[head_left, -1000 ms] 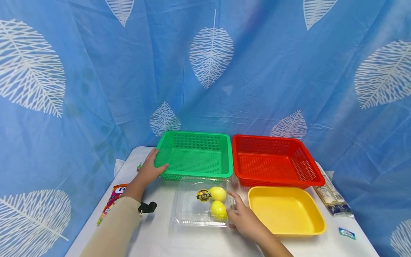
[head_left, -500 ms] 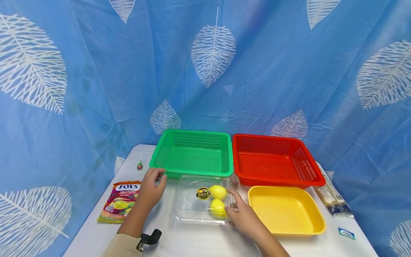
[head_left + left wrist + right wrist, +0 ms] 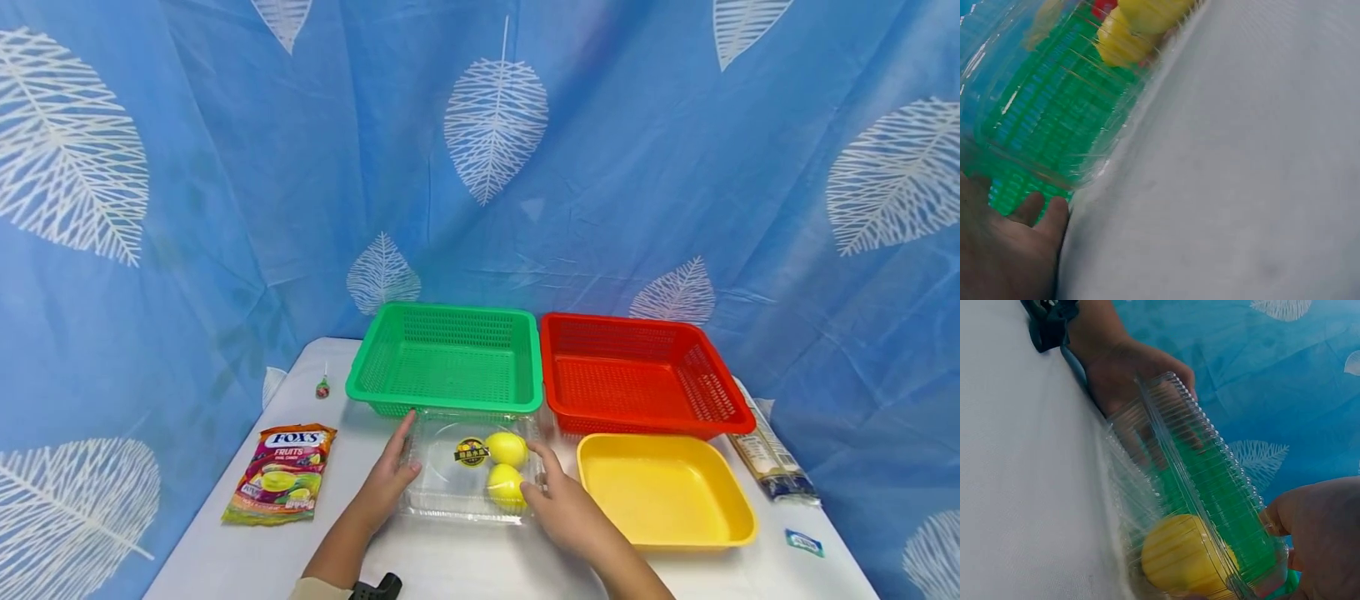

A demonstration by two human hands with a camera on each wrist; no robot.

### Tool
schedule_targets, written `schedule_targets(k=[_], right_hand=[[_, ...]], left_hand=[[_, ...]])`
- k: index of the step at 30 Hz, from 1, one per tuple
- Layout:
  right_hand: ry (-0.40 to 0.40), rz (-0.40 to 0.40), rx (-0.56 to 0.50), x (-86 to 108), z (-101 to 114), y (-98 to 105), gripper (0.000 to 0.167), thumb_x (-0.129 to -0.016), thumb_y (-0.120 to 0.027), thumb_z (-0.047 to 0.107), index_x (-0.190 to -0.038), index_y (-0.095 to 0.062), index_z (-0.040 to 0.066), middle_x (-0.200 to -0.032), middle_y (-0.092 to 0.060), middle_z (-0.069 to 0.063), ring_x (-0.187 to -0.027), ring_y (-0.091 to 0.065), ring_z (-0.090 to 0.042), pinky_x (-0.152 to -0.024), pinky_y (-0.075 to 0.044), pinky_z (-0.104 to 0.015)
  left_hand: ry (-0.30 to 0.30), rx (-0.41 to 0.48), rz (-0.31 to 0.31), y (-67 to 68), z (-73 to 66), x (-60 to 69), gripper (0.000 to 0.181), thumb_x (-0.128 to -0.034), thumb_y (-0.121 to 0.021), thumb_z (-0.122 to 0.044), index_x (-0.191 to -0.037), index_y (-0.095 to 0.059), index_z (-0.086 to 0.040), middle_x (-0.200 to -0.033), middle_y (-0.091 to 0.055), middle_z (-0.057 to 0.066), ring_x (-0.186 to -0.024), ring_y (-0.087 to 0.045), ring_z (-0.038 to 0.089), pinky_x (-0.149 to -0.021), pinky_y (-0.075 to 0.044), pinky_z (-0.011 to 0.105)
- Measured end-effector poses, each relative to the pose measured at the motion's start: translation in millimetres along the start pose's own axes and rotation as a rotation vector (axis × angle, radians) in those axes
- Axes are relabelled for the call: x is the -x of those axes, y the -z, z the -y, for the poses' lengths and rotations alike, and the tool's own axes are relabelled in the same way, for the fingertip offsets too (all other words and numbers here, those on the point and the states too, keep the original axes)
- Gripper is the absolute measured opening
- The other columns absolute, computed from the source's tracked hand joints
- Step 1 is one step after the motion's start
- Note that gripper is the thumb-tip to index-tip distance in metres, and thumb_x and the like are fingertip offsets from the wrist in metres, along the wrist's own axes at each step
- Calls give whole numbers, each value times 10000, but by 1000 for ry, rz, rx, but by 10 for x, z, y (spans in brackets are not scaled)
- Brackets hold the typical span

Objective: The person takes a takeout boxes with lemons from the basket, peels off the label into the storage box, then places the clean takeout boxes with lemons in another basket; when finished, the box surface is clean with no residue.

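Observation:
A clear plastic fruit box (image 3: 450, 492) with a lidded top and a dark label (image 3: 471, 452) lies in front of the green basket (image 3: 442, 408). Inside it, at the right end, are two yellow lemons (image 3: 506, 448). My right hand (image 3: 566, 504) holds the box's right end, its thumb near the front lemon; fingers (image 3: 1279, 515) bend over the box edge in the right wrist view. Alongside the box's left end is my left hand (image 3: 386, 479), fingers extended. In the left wrist view that hand (image 3: 1010, 244) looks spread, with no grip on the box.
A red basket (image 3: 551, 400) adjoins the green one, with a yellow tray (image 3: 667, 492) before it. At left lie a Fox's candy bag (image 3: 281, 475) and a lollipop (image 3: 322, 387). At right are a foil-ended packet (image 3: 780, 467) and a small wrapped piece (image 3: 805, 542).
My left hand has let go of the green basket's left side and come down rightward to the box's left end. The basket's left side has shifted slightly left. My right hand stays at the box.

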State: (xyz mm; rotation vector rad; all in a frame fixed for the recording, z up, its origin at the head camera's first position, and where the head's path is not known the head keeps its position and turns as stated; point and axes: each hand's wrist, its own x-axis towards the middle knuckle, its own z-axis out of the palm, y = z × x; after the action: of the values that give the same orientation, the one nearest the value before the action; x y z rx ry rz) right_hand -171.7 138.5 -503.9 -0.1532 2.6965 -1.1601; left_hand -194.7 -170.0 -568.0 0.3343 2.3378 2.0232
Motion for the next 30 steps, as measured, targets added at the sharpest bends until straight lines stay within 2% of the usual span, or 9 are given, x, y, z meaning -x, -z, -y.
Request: schedule_targets(k=[4,6,9,12,16,19,23,27,30], right_hand=[[2,-23,16,12,33,25,692,-988,-669,324,-1598,-370,196,-1408,-618,-267,-1293,-611,-448,-1025,-477,-687],[13,-76,31,20,58,25,740,-960,-700,287,-1605,-359,163,-1512,-514,-277,-1370,-538,-478,-1069,-447,-699],[82,-187,41,9,136,19,766,-923,-739,230,-1591,-380,129,-1580,-405,-249,-1440,-453,-487,-1113,-416,-694],[196,-276,40,-50,268,9,652,-923,-746,215,-1516,-490,132,-1516,-494,-174,-1409,-506,-415,-1108,-452,-649],[303,-286,21,-173,434,-30,456,-947,-733,232,-1379,-613,144,-1380,-627,-61,-1302,-605,-313,-1067,-507,-585],[340,-272,23,-286,477,-112,378,-955,-722,230,-1314,-645,140,-1335,-645,-37,-1263,-625,-284,-1054,-525,-547],[359,-297,95,-404,440,-250,289,-932,-724,218,-1204,-682,131,-1253,-656,-32,-1231,-618,-259,-1040,-533,-497],[364,-329,176,-439,392,-331,236,-891,-751,253,-1089,-713,131,-1166,-671,-12,-1175,-616,-252,-1011,-537,-472],[373,-347,205,-450,387,-345,248,-878,-760,279,-1063,-723,119,-1222,-679,-41,-1207,-614,-283,-1017,-539,-484]], left_hand=[[-37,-43,9,-32,-2,-16,728,-1032,-456,-44,-1691,-187,-194,-1769,-78,133,-1618,22,428,-1240,6,711],[-26,-67,18,-51,9,-6,719,-1037,-440,-44,-1692,-194,-210,-1772,-79,112,-1621,19,418,-1238,-1,714],[-16,-86,17,-73,38,23,690,-1055,-429,-82,-1691,-200,-222,-1773,-83,98,-1623,7,413,-1236,-12,721],[-26,-78,15,-75,69,41,665,-1069,-422,-119,-1689,-202,-214,-1771,-87,108,-1622,3,419,-1235,-17,720],[-39,-73,22,-51,63,38,664,-1064,-413,-113,-1686,-204,-214,-1767,-99,125,-1618,-4,430,-1235,-23,719],[-30,-75,18,-30,28,31,696,-1032,-415,-66,-1680,-221,-233,-1766,-114,122,-1618,-14,430,-1237,-21,718],[2,-72,8,-22,-5,4,758,-973,-412,-8,-1673,-242,-246,-1767,-116,107,-1624,-1,415,-1240,-3,714],[31,-62,6,-27,-4,-35,800,-938,-404,29,-1669,-249,-258,-1770,-109,84,-1629,14,388,-1251,-6,695],[26,-60,-5,-26,-3,-57,812,-920,-410,35,-1662,-269,-264,-1769,-121,81,-1629,5,385,-1253,-14,690]])
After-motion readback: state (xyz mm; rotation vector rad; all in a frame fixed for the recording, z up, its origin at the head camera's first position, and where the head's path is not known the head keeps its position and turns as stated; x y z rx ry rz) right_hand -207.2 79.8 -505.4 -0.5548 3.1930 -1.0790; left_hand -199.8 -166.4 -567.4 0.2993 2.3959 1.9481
